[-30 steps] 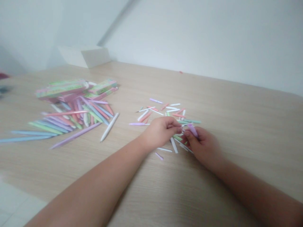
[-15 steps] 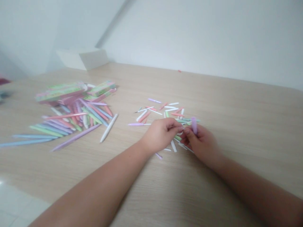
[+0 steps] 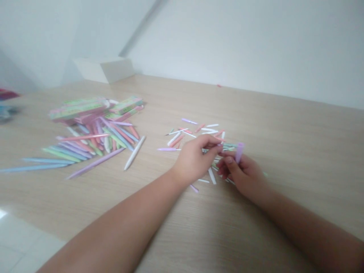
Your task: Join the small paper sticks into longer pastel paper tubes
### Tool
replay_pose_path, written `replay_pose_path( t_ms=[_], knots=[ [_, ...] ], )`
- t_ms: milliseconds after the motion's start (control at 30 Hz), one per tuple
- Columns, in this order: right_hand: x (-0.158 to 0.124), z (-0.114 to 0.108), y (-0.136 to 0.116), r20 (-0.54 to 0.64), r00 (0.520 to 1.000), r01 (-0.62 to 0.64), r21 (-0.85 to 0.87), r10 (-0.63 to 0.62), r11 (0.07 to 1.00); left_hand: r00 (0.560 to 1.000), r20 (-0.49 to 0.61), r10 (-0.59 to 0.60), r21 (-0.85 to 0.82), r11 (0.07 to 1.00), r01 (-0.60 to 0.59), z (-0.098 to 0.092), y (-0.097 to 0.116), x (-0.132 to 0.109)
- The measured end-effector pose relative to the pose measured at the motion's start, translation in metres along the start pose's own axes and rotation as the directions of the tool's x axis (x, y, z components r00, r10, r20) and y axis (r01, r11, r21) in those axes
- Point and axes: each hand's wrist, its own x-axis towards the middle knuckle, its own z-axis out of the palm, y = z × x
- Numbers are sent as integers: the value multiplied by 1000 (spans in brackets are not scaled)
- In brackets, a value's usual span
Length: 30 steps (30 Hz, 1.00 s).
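Note:
My left hand (image 3: 196, 157) is closed, thumb and index finger pinching a small purple piece (image 3: 220, 148) that is mostly hidden. Just to its right, my right hand (image 3: 244, 172) grips a purple pen barrel (image 3: 239, 152), which sticks up tilted between thumb and fingers. Both sets of fingertips nearly meet above a scatter of pen parts. Among these lie a purple pen part (image 3: 167, 149), a white tube (image 3: 173, 139), a coral tube (image 3: 177, 140) and thin refills (image 3: 178, 132). A white piece (image 3: 212, 176) lies below my hands.
To the left, a pile of pastel pens (image 3: 93, 142) spreads in front of pink and green boxes (image 3: 79, 110). A white pen (image 3: 134, 153) lies apart at the pile's right. Behind stands a white box (image 3: 118, 71) by the wall. The wooden table (image 3: 313, 151) ends at front left.
The purple barrel in my right hand has tipped rightward, and a small purple piece now shows at my left fingertips. The view has shifted slightly, moving the scene to the right.

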Motion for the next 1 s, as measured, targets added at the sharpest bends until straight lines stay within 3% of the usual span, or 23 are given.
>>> replay_pose_path(
  t_ms=[100,200,400,633,733,800,900,1000],
  knots=[
    [-3,-1,-4,-6,998,51,-247,-54,968,996,-79,-45,-262,965,23,-2,0,7],
    [-4,-2,-9,15,997,70,-406,-69,911,994,-89,-70,-373,927,32,-3,3,10],
    [-1,0,-9,20,1000,21,-362,-14,932,999,19,-29,-385,922,34,2,3,3],
    [0,-2,-8,76,997,49,-359,-23,932,998,-56,-36,-412,911,10,3,1,5],
    [1,-2,-9,99,995,59,-364,-24,929,998,-56,1,-338,941,-20,0,-1,5],
    [1,-2,-10,108,994,70,-373,-31,925,998,-31,59,-174,983,-64,-3,-1,3],
    [3,-2,-11,131,990,99,-342,-57,934,982,99,160,86,982,-169,-7,3,-1],
    [5,-3,-9,141,986,128,-273,-91,953,952,232,201,150,959,-239,-10,7,-5]
  ],
)
